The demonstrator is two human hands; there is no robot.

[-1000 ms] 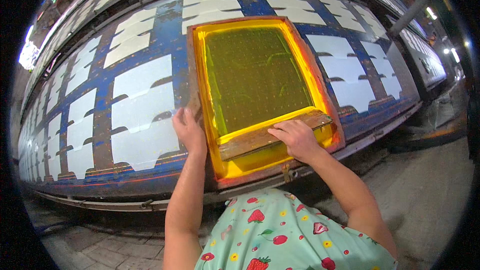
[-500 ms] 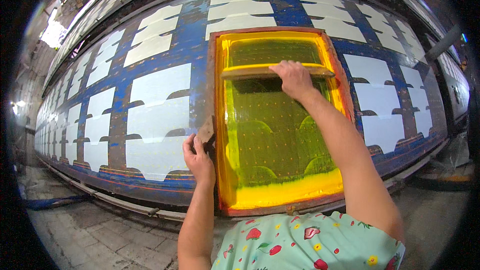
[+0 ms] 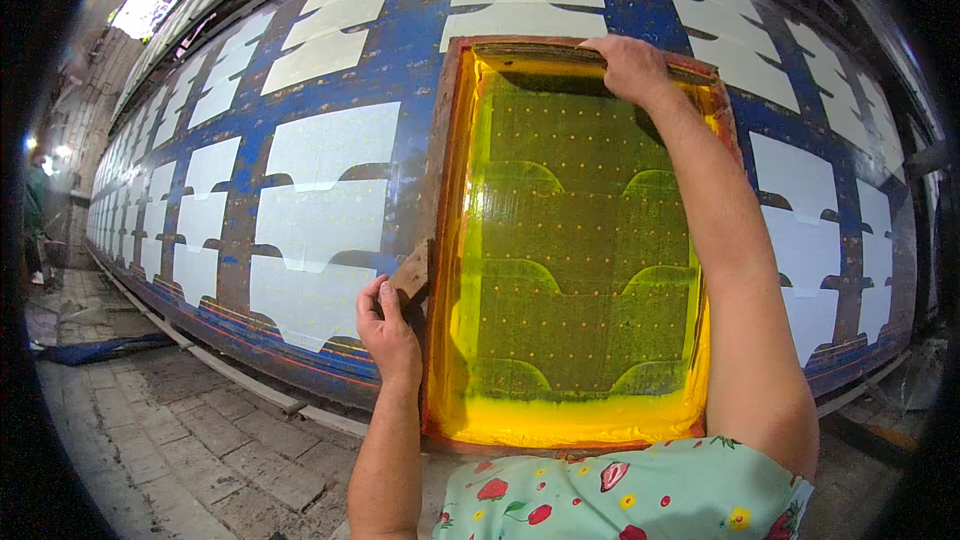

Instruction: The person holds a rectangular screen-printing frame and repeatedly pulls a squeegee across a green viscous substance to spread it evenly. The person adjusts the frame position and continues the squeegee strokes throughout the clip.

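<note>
A wooden-framed printing screen (image 3: 441,170) lies on the long table in front of me, its mesh tinted yellow-green with curved outlines and rows of dots. Thick yellow ink (image 3: 565,422) lines its near end. At the far end, my right hand (image 3: 636,72) is closed round the squeegee (image 3: 540,50), which lies along the frame's far side and is partly hidden by the fingers. My left hand (image 3: 390,338) grips a small wooden handle (image 3: 412,274) that juts from the frame's left side, thumb and fingers on either side of it.
White cut fabric pieces (image 3: 322,215) lie in rows across the blue-stained printing table (image 3: 415,70), left, right and beyond the screen. Some bear faint yellow dots. A rail (image 3: 230,380) follows the table's near edge above a paved floor (image 3: 215,450). Another table stands farther back.
My right hand has pushed the squeegee away from me to the screen's far end, baring more mesh. The left hand keeps hold of the wooden handle. The view has shifted slightly.
</note>
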